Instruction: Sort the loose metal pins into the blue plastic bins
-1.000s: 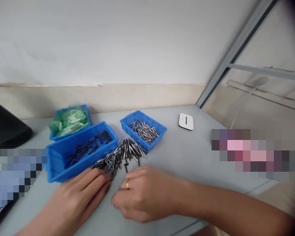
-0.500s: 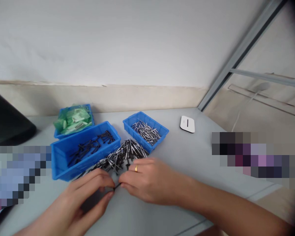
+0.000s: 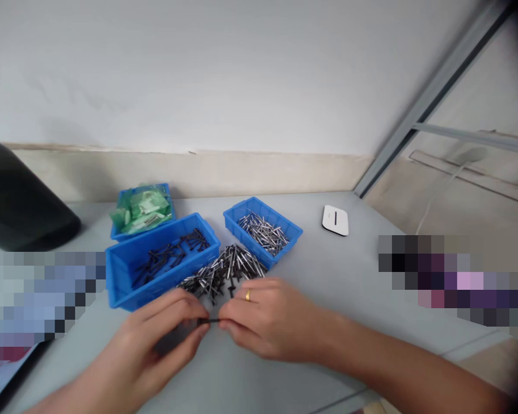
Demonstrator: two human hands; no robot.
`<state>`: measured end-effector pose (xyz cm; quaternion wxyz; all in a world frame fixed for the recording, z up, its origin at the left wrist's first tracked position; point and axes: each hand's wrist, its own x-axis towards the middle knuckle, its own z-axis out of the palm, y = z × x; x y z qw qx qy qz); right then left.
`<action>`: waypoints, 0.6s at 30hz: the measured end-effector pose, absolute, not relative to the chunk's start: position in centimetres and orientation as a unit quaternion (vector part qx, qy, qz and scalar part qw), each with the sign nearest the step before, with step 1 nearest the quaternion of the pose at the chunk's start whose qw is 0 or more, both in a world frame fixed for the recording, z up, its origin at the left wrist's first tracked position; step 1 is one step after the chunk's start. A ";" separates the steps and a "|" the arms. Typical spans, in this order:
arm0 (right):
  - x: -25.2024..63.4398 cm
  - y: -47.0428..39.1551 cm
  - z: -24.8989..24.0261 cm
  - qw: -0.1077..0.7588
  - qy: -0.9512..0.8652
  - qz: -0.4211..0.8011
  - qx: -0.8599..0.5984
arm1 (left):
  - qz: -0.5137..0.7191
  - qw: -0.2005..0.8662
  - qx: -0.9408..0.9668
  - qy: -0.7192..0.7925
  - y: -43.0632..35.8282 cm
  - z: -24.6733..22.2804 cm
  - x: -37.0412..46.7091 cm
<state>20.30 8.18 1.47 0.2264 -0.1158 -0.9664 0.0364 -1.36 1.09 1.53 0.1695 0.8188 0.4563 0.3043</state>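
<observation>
A thin dark pin (image 3: 213, 320) lies level between my hands. My left hand (image 3: 166, 333) pinches its left end between thumb and fingers. The right end is pinched by my right hand (image 3: 265, 317), which wears a gold ring. Just beyond my fingers a loose pile of metal pins (image 3: 231, 264) is heaped on the grey table (image 3: 328, 293). A long blue bin (image 3: 118, 279) with dark pins stands behind my left hand, and a smaller blue bin (image 3: 280, 260) with silvery pins stands beyond my right hand.
Behind the long bin stands another blue bin (image 3: 120, 234) holding a green plastic bag (image 3: 149, 207). A white square device (image 3: 335, 221) lies at the right. At the far left is a dark rounded object (image 3: 21, 201). A grey metal frame (image 3: 418, 123) rises at the right.
The pin between my hands has turned from slanted to nearly level. The whole view has shifted slightly, so the bins appear further right.
</observation>
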 end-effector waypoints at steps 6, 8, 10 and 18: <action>20.1 7.8 1.1 0.228 -0.965 0.046 -0.119 | 0.311 0.259 0.796 0.450 1.1 1.1 -1.3; 20.0 7.8 1.1 0.223 -0.968 0.046 -0.109 | 0.320 0.277 0.786 0.452 1.0 1.1 -1.1; 19.9 7.8 1.0 0.216 -0.971 0.048 -0.094 | 0.336 0.286 0.771 0.459 0.9 1.2 -0.8; 20.1 8.1 1.4 0.292 -0.950 0.059 -0.089 | 0.319 0.321 0.744 0.491 1.0 1.4 -0.4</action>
